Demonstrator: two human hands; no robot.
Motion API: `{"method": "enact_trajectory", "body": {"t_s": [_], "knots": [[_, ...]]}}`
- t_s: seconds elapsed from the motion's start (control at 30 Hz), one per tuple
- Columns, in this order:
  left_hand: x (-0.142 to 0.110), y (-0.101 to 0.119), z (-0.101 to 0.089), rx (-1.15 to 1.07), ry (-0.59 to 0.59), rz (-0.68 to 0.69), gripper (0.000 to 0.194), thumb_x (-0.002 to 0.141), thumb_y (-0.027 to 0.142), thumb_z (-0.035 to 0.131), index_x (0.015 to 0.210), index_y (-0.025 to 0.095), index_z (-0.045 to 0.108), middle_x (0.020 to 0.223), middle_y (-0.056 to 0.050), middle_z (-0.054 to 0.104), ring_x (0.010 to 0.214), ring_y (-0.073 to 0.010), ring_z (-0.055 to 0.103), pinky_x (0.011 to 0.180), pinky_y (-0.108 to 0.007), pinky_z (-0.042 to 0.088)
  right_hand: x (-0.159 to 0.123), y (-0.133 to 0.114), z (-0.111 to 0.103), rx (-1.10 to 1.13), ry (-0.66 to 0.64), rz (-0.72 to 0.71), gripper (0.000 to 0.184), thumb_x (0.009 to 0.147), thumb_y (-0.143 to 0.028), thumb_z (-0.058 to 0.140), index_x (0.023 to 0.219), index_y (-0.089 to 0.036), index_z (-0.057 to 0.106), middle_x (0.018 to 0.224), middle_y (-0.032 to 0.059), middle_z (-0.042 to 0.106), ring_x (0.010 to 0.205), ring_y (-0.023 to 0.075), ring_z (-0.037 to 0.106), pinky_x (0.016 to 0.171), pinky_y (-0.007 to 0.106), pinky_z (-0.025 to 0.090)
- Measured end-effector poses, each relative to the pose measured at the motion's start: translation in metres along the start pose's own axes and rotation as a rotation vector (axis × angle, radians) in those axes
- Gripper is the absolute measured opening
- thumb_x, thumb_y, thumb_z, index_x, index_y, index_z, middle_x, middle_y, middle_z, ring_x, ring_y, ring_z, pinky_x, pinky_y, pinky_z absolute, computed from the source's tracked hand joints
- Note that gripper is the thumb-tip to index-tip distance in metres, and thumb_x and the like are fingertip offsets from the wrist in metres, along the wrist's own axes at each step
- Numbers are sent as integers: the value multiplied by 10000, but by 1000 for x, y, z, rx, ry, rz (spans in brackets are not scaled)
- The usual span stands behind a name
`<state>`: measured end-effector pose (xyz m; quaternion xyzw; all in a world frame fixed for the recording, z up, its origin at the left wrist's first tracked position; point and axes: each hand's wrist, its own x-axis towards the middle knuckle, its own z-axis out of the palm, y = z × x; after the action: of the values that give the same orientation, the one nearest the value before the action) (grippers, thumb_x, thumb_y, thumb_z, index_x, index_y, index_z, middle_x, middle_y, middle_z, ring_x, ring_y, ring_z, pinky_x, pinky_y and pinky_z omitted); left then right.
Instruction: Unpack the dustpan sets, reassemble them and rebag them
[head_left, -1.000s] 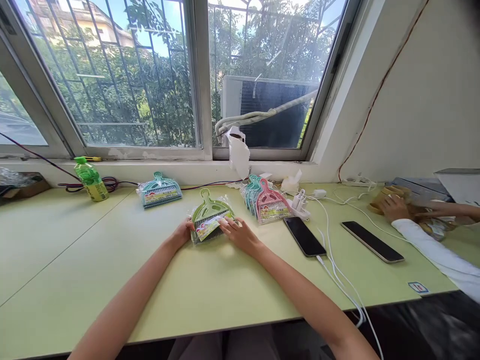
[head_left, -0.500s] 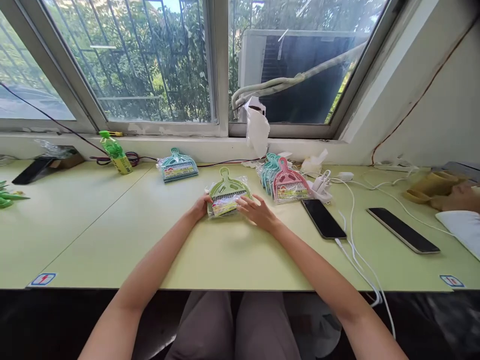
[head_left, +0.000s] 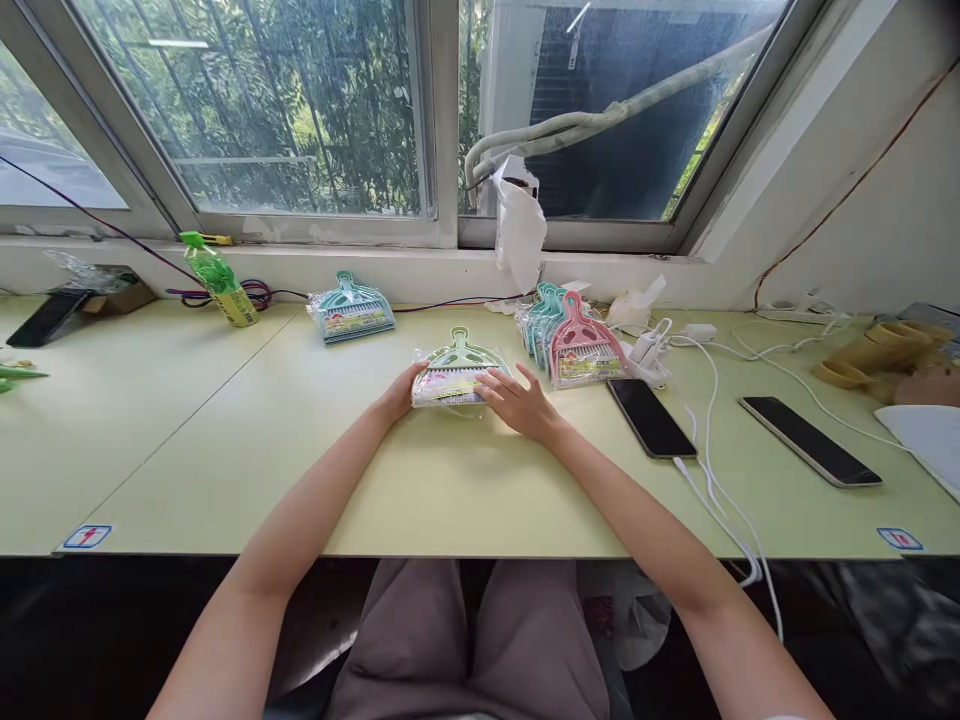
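Well left of the left fingers, one cardboard box (head_left: 118, 293) sits far back on the green table (head_left: 187, 450), with a black object (head_left: 49, 317) leaning against it. One sticker (head_left: 88, 537) marks the near edge. Closer to those fingers stand one green bottle (head_left: 220, 280) and, beyond the fingertips, one bagged blue dustpan pack (head_left: 351, 308); how many pans it holds I cannot tell. The left hand (head_left: 401, 392) pinches the left edge of one bagged green dustpan set (head_left: 448, 380), which is between the two hands; whether its base touches the table is unclear. The right hand (head_left: 525, 408) lies on the set's right side, fingers somewhat spread, thumb raised apart. Just beyond the right fingers are several overlapping teal dustpans (head_left: 541, 320), too crowded to count, and one pink dustpan (head_left: 581, 345). Farther right come one white adapter (head_left: 649, 350), two phones (head_left: 651, 418), one yellowish roll (head_left: 885, 350), a second sticker (head_left: 899, 539) and one co-worker's hand (head_left: 926, 386) with a white sleeve (head_left: 926, 430).
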<state>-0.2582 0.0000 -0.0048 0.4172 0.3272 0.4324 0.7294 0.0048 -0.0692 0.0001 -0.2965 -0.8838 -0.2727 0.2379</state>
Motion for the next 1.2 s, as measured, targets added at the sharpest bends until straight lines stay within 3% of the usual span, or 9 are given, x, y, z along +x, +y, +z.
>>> {"method": "enact_trajectory", "body": {"t_s": [0.1, 0.2, 0.37, 0.6, 0.73, 0.93, 1.1, 1.2], "knots": [[-1, 0, 1, -6, 2, -65, 409, 868, 361, 520, 1154, 82, 607, 992, -147, 720, 899, -260, 687, 895, -374, 502, 2, -2, 1, -111, 69, -47, 333, 927, -206, 501, 1254, -229, 559, 1375, 51, 553, 1301, 208, 458, 1173, 485, 140], [-2, -1, 6, -24, -3, -22, 398, 901, 367, 493, 1151, 84, 620, 1016, -144, 721, 927, -256, 688, 908, -370, 503, 4, -7, 0, -186, 116, -92, 317, 911, -154, 504, 1204, -233, 595, 1351, 37, 576, 1277, 193, 480, 1179, 469, 127], [-3, -8, 19, -27, 36, -11, 350, 895, 339, 508, 1110, 102, 651, 1013, -131, 726, 938, -258, 689, 902, -359, 512, 9, -16, -2, -203, 199, 51, 274, 913, -159, 492, 1139, -227, 632, 1308, 53, 606, 1270, 225, 487, 1178, 535, 60], [-4, -10, 24, -79, 175, 25, 439, 912, 372, 497, 1224, 76, 585, 1026, -145, 718, 901, -256, 696, 899, -398, 524, 17, -26, 0, -188, 71, 126, 230, 901, -187, 538, 1102, -193, 648, 1334, 93, 574, 1307, 270, 438, 1171, 612, 33], [-5, -9, 21, -117, 130, 77, 466, 901, 391, 522, 1258, 96, 572, 1071, -149, 705, 925, -271, 693, 878, -410, 537, 17, -28, 2, -233, 70, 126, 272, 905, -138, 497, 1133, -177, 641, 1336, 102, 571, 1295, 269, 451, 1170, 617, 11], [-9, -14, 34, -71, 130, -3, 446, 923, 325, 468, 1314, 117, 520, 1107, -135, 697, 998, -268, 675, 894, -400, 532, 17, -27, -9, -386, 130, 81, 343, 896, -86, 455, 1170, -210, 620, 1436, 79, 482, 1363, 228, 385, 1185, 531, -29], [-12, -12, 44, -52, 122, -5, 477, 940, 479, 399, 1248, 159, 574, 1039, -128, 713, 949, -275, 687, 801, -394, 555, 19, -25, -10, -486, 186, 25, 218, 872, -116, 506, 996, -194, 668, 1389, 77, 533, 1337, 251, 420, 1168, 548, -82], [-8, -10, 40, -46, 249, 20, 354, 923, 387, 458, 1071, 125, 645, 871, -116, 724, 772, -242, 700, 693, -347, 559, 18, -24, -11, -518, 218, -32, 174, 863, -140, 529, 935, -190, 678, 1402, 67, 521, 1323, 264, 431, 1157, 568, -93]]}}
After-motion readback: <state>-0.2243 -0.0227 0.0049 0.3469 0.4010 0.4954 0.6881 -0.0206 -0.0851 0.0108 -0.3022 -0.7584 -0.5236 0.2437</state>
